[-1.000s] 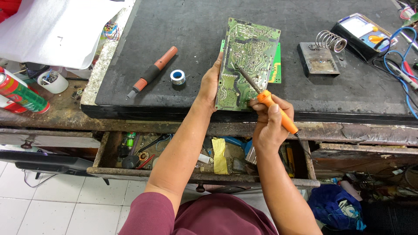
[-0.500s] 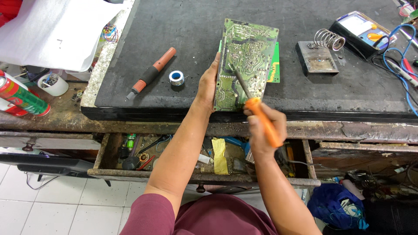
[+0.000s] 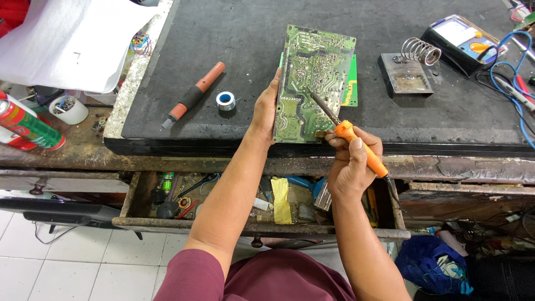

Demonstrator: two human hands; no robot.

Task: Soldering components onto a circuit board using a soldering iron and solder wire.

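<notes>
I see the green circuit board [image 3: 312, 83] lying solder side up on the dark mat [image 3: 234, 33], close to the bench's front edge, with its near end tipped up a little. My left hand [image 3: 266, 108] steadies its left edge, fingers stretched flat along the side and thumb tucked behind, so it props the board rather than clamps it. My right hand [image 3: 351, 164] is curled tight around the orange handle of the soldering iron [image 3: 345, 134], held like a pen, and the dark tip rests on the board near its middle. A second green board peeks out from under the right edge. To the left on the mat lie a small solder spool [image 3: 225, 101] and a brown-handled tool [image 3: 192, 96], well apart from the board. To the right sits the iron stand [image 3: 409, 67] with its coil, and beyond it a meter [image 3: 460, 39]. Below the bench an open drawer [image 3: 167, 195] holds cluttered small parts.
</notes>
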